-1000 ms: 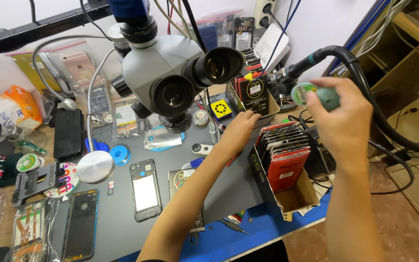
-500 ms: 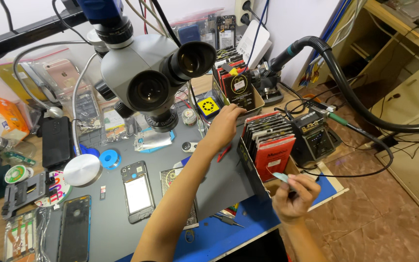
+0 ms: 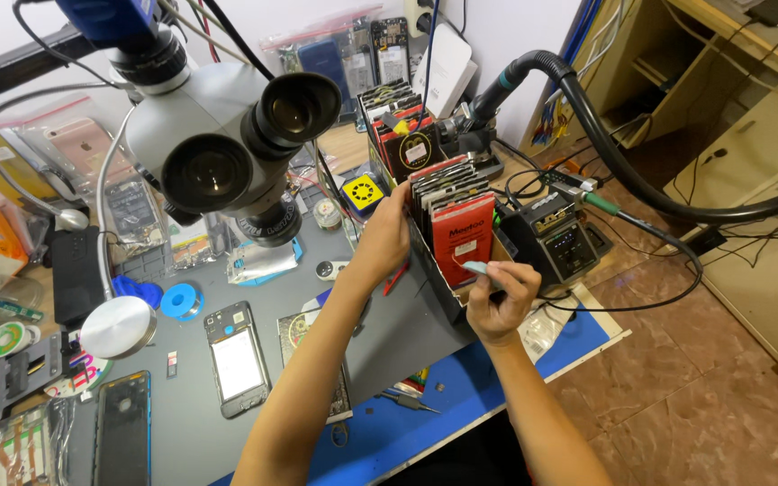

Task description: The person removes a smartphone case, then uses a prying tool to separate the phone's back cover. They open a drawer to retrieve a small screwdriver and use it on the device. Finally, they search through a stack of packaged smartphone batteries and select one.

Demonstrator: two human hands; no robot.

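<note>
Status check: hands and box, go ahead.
Left hand on box of red packs. Right hand pinching small pale piece. Nothing blocking.

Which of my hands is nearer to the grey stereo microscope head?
Left. The left hand rests on the cardboard box of red packets, just right of the grey stereo microscope head. The right hand is farther right and lower, pinching a small pale strip.

Two hands [image 3: 384, 236], one microscope [image 3: 227, 148]

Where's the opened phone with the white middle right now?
In the head view, the opened phone lies on the grey mat, left of the person's left forearm, below the blue tape roll.
</note>
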